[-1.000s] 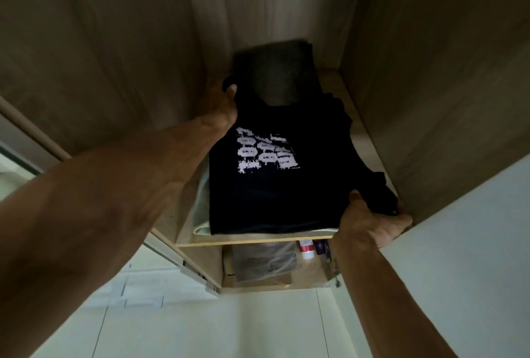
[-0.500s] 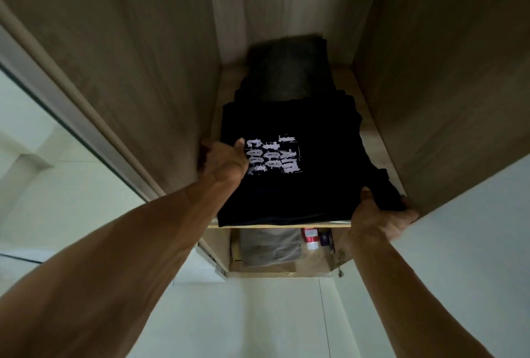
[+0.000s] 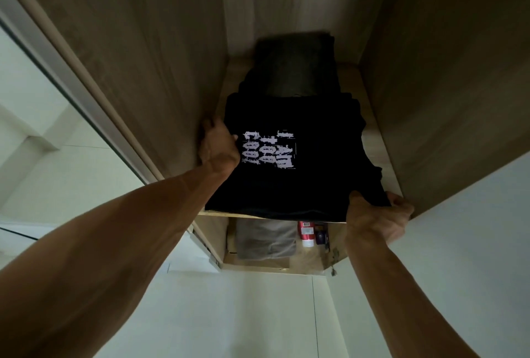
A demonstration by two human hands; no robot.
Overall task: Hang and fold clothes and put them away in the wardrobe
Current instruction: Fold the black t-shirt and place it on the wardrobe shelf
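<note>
From where the head camera looks, everything turns on the wardrobe shelf (image 3: 375, 139), a pale wooden board set between two brown side panels. A folded black T-shirt (image 3: 301, 185) with a blocky white print lies flat on that shelf, its near edge level with the shelf's front lip. Behind it, toward the back of the shelf, sits a folded dark grey garment (image 3: 295, 70), and the T-shirt's far edge seems to overlap it. The left hand (image 3: 219, 146) is at the shirt's left edge, squeezed between the cloth and the wardrobe's left panel; its fingers curl against or under the fold, though how firmly they grip I cannot tell. The right hand (image 3: 375, 218) is at the shelf's front right corner, thumb on top of the shirt's corner and fingers (image 3: 400, 204) tucked under it, closed in a pinch on the cloth. Below the shelf, in a lower compartment, a folded grey cloth (image 3: 266, 238) lies beside a red bottle (image 3: 306, 233) and a small dark container (image 3: 321, 237). To my eye this is the putting-away step, with the shirt all but placed. What comes next, I would guess, is to nudge the shirt square on the shelf, let go of both edges without dragging the fold open, and draw the arms out.
</note>
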